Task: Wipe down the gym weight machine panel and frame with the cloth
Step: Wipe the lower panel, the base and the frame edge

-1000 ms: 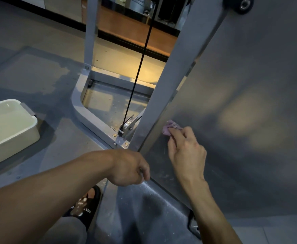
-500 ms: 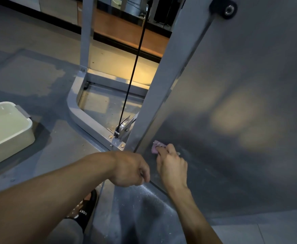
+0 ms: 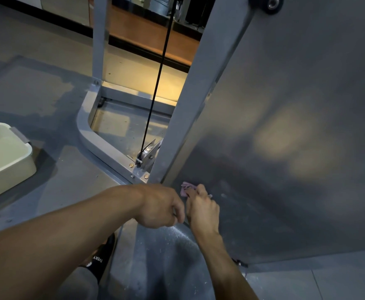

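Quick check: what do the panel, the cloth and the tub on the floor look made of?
Panel: probably sheet metal, grey satin finish with blurry light reflections. Cloth: soft purple fabric, bunched and frayed. Tub: likely plastic, pale, smooth and moulded.

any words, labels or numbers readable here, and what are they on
"EVERY": white letters, seen sideways, on the black sandal strap at the bottom of the view; any further letters are hidden.
No readable text on the panel, the frame, the cloth or the pale tub.

Grey floor [image 3: 32,92] with darker patches, possibly damp; wooden ledge [image 3: 147,33] behind; warm light on floor.
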